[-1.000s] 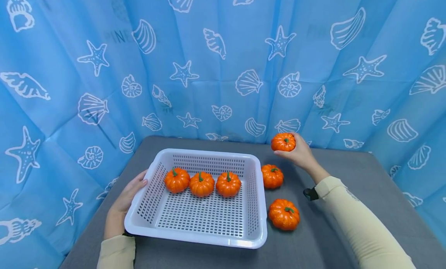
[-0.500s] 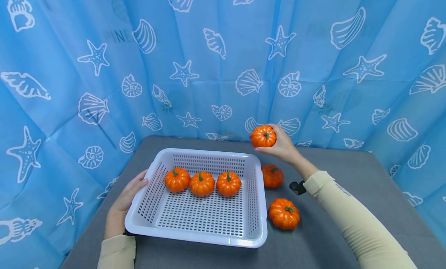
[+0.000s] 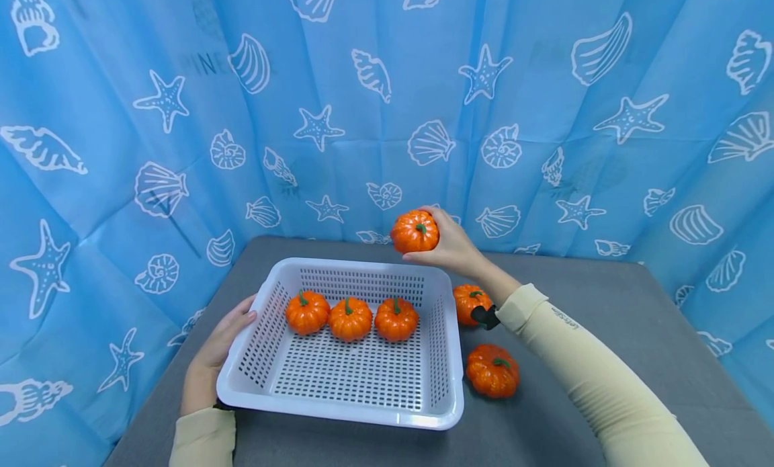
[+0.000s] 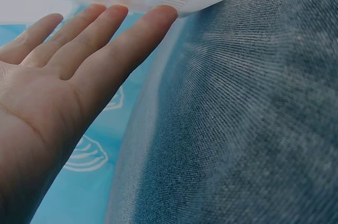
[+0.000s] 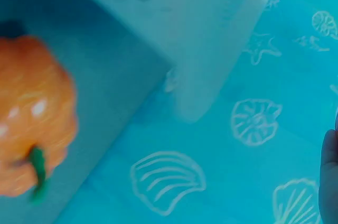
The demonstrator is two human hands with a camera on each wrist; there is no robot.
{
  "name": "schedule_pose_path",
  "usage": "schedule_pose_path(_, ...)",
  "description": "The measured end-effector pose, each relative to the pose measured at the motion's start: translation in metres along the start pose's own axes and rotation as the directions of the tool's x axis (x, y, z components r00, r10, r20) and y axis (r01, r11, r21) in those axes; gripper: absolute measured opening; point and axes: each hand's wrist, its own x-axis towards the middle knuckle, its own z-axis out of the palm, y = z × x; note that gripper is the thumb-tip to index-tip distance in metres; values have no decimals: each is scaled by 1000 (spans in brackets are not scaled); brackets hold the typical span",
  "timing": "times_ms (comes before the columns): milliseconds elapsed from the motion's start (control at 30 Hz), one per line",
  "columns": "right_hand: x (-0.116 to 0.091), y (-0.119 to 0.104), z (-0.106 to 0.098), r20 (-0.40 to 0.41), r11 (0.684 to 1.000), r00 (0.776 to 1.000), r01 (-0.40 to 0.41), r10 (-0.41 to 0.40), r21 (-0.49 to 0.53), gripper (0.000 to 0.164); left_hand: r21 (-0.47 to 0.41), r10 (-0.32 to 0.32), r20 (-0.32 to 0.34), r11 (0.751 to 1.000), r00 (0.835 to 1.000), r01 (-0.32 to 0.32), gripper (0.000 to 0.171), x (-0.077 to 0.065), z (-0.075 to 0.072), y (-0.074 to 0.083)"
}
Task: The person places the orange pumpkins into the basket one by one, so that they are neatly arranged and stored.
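Observation:
My right hand grips a small orange pumpkin with a green stem, raised above the back right corner of a white perforated basket. Only a sliver of that hand shows at the right wrist view's edge. Against the basket's left side rests my left hand; its fingers are straight, tips touching the wall. Inside the basket, three pumpkins stand in a row: a left one, a middle one and a right one.
Right of the basket, two more pumpkins lie on the grey table: a far one, partly behind my right wrist, and a nearer one. A blue curtain with white shell prints hangs behind the table.
My right hand has carried its pumpkin leftward and slightly up, from beyond the loose pumpkins to over the basket's back right corner. The left hand and basket have stayed put.

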Motion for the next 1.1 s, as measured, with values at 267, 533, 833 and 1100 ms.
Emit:
schedule_pose_path(267, 13, -23, 20, 48, 998, 997, 55, -56, 33, 82, 0, 9, -4, 1000, 1000, -9, 51, 0, -1, -2)
schedule_pose_path(533, 21, -43, 45, 94, 995, 992, 74, -80, 63, 83, -1, 24, 23, 1000, 999, -24, 51, -1, -2, -2)
schedule_pose_path(833, 20, -58, 84, 207, 994, 974, 76, -92, 84, 83, -7, 31, 50, 999, 998, -31, 51, -2, -1, 3)
schedule_pose_path(1100, 15, -69, 116, 326, 991, 937, 105, -125, 78, 86, -4, 26, 40, 1000, 999, -26, 51, 0, -1, 3)
